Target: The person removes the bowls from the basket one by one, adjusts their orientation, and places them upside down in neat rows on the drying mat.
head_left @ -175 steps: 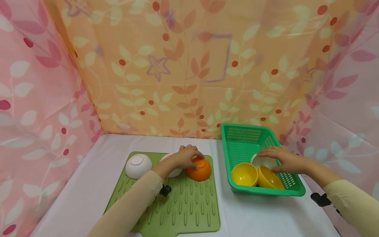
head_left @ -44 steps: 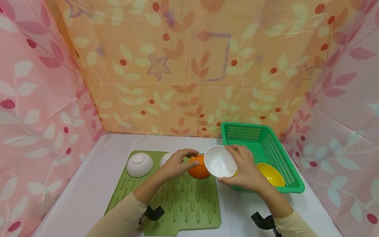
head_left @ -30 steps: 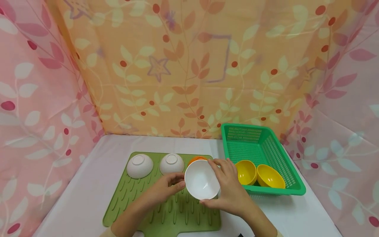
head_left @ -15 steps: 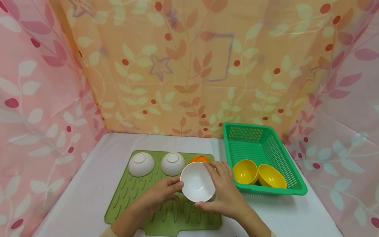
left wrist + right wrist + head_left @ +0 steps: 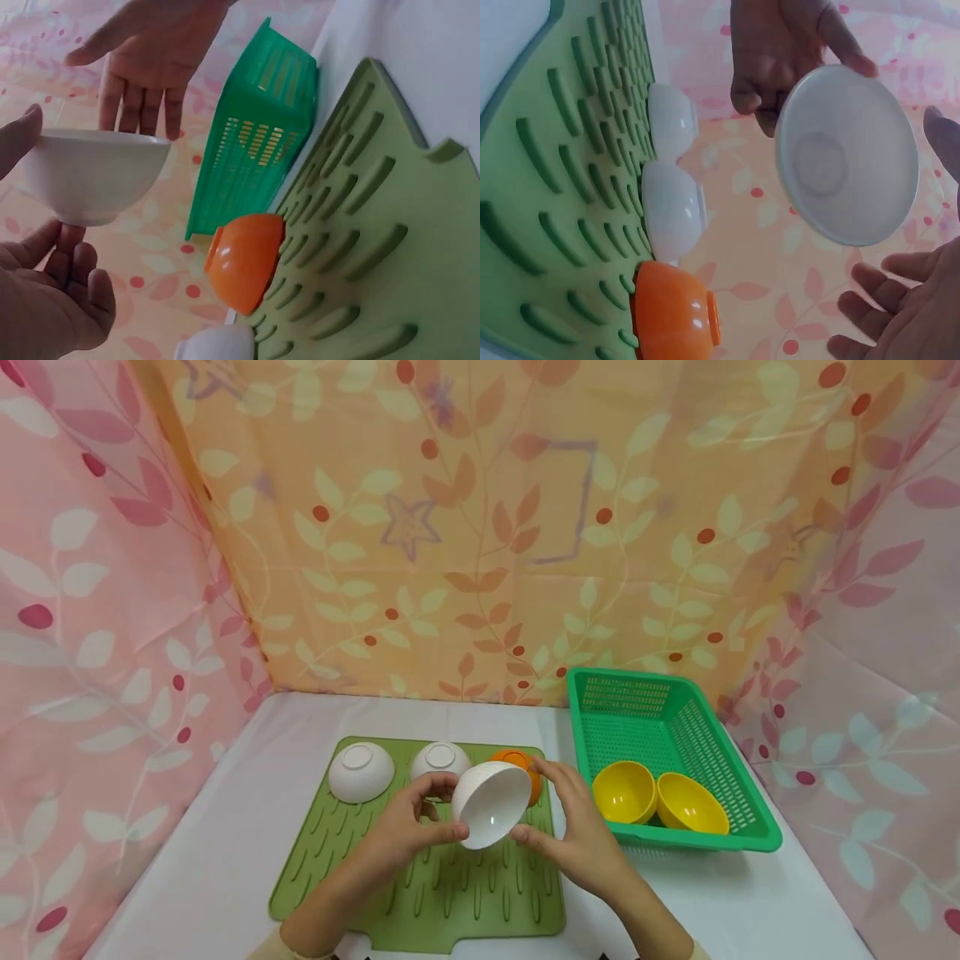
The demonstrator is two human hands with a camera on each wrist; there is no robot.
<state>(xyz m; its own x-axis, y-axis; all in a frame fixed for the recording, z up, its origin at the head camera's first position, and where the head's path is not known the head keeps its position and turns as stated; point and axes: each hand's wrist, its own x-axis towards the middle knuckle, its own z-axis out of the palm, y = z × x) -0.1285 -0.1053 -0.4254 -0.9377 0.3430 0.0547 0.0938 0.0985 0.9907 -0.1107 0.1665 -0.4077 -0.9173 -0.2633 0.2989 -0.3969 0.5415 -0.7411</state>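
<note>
My left hand [image 5: 408,818] holds a white bowl [image 5: 487,802] above the green ribbed mat, thumb at its rim and fingers under its base. In the head view the bowl is tilted, its hollow facing down and to the right. My right hand [image 5: 573,827] is beside the bowl with its fingers spread; in the right wrist view a gap shows between its fingers [image 5: 870,300] and the bowl. Behind the held bowl an upside-down orange bowl [image 5: 535,787], partly hidden, sits on the mat [image 5: 450,910]. Two more white bowls [image 5: 362,772] stand upside down to its left.
A green perforated basket [image 5: 581,727] stands to the right of the mat on the white-covered table [image 5: 187,860]. Two yellow bowls [image 5: 624,793] lie tilted at its near end. Patterned cloth [image 5: 480,527] hangs at the back and on both sides.
The white bowl came out of the basket in my right hand and moved left over the mat. My left hand left the orange bowl and took the white one; my right hand released it.
</note>
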